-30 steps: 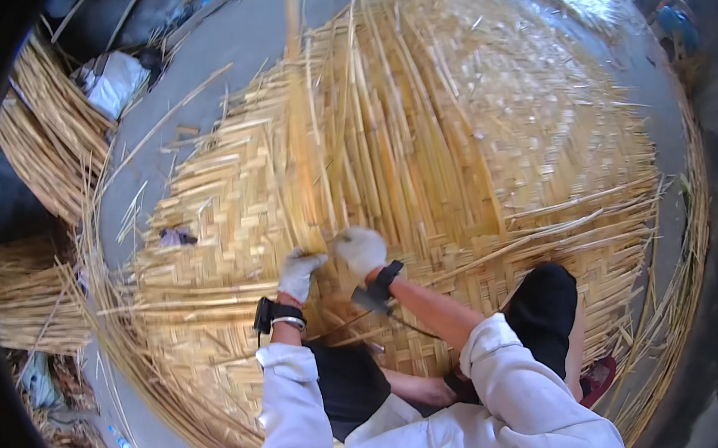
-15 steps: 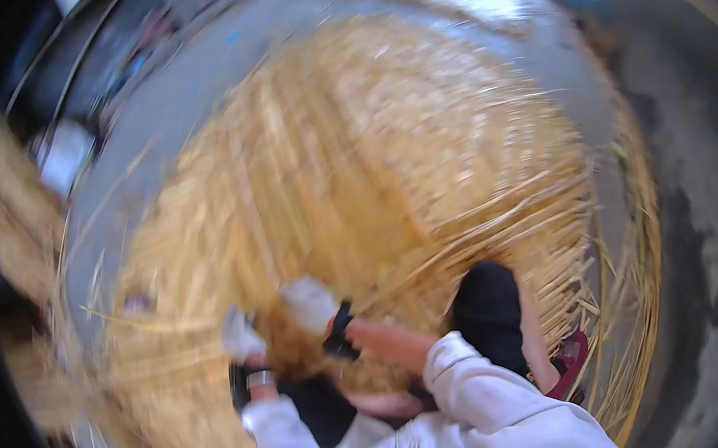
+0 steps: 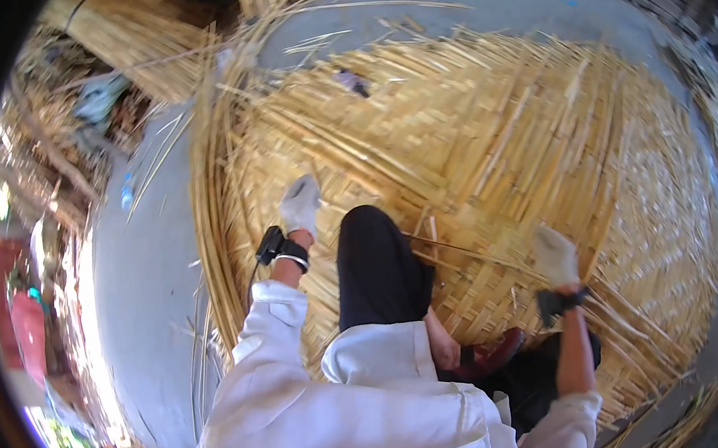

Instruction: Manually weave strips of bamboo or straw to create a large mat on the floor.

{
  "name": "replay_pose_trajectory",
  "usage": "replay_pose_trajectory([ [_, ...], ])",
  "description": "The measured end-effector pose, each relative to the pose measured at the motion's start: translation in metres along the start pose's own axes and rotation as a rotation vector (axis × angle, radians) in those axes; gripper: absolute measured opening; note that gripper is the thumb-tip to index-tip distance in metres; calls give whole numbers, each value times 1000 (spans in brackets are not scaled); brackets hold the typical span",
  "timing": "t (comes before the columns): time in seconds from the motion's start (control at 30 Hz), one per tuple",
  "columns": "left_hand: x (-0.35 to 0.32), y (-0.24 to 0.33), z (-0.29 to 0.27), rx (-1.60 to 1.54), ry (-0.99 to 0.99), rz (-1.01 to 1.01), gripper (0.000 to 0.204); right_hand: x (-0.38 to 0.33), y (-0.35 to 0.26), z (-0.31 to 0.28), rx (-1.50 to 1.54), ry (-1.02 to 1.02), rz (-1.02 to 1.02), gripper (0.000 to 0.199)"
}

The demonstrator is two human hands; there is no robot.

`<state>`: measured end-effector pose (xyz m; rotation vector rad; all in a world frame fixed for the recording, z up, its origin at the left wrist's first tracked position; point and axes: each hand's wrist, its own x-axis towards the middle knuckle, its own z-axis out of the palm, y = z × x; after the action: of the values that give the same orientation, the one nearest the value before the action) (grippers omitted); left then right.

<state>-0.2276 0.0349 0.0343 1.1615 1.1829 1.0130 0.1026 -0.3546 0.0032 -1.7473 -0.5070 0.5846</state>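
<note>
Under left hand and right hand, cannot tell grip on woven mat, likely springy, best held by edges.

Honestly can't read a single letter, number or logo here. Nothing legible on the woven mat, black wrist straps or white shirt; stuff near the rim's too blurry to tell.

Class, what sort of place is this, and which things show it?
Probably a simple weaving workspace: a large woven mat lies on a grey floor, with long strips along its left edge and a bundle of stalks beyond.
</note>
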Motion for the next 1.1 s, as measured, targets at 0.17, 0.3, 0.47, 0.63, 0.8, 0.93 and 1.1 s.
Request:
replay_pose_trajectory([
  [0.17,-31,-1,-145,788,273,183,32,-46,-34,-139,-382,135,-43,30],
  [0.3,-57,-25,-187,1126,274,86,44,-58,-43,-169,-100,359,272,31],
  [0.47,-53,-28,-177,1306,-71,-46,42,-66,-25,-169,-38,405,259,32],
  [0.63,-51,-29,-178,872,208,-28,34,-78,18,-188,113,488,206,36],
  [0.8,-47,-72,-232,1506,-24,-82,36,-89,-11,-167,33,501,314,32],
  [0.93,-47,-20,-188,510,277,-66,19,-91,-15,-171,10,474,206,34],
  [1.1,-116,102,-36,596,-481,994,25,-97,-120,-52,-90,34,14,44],
])
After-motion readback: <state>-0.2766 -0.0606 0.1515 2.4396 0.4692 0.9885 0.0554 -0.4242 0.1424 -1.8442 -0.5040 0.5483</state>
